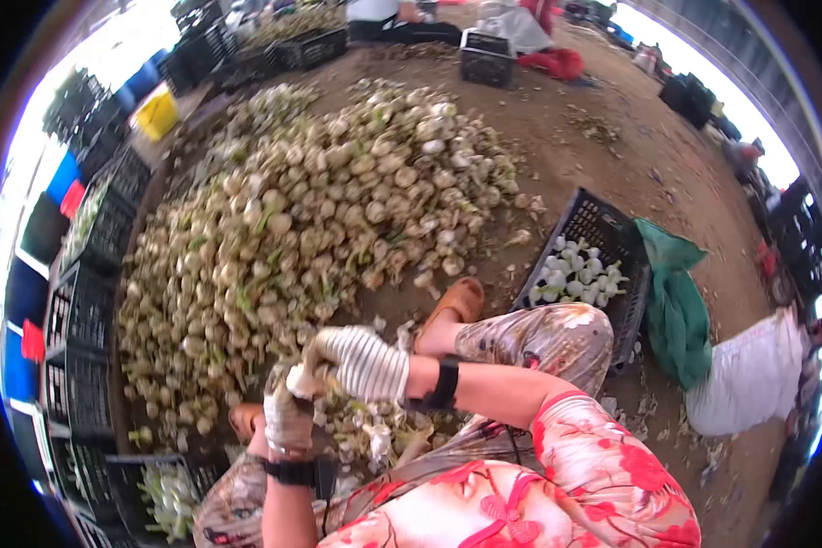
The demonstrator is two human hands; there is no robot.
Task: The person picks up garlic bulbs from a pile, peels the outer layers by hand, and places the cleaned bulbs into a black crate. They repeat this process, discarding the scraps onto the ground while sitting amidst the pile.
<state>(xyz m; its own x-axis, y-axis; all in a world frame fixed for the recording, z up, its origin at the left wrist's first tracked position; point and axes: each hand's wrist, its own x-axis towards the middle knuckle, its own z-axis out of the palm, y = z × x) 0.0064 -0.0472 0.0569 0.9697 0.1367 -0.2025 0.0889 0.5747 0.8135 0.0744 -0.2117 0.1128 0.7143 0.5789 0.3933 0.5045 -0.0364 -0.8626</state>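
Both hands wear whitish striped gloves and meet low in the view, left of centre. My left hand (289,418) is closed around a pale bulb (301,382), its fingers pointing up. Against the same bulb, from the upper right, my right hand (361,361) is bent with its fingers curled; whether it holds a tool is hidden. Just beyond the gloves lies a large heap of untrimmed bulbs (338,201) with dry skins and stems. Peelings (374,434) are scattered on the ground between the legs.
Right of my knee stands a black crate (626,247) with peeled white bulbs (575,274). Beside it are a green sack (676,310) and a white sack (749,374). Black crates (82,310) line the left side. A person (374,11) sits at the far top.
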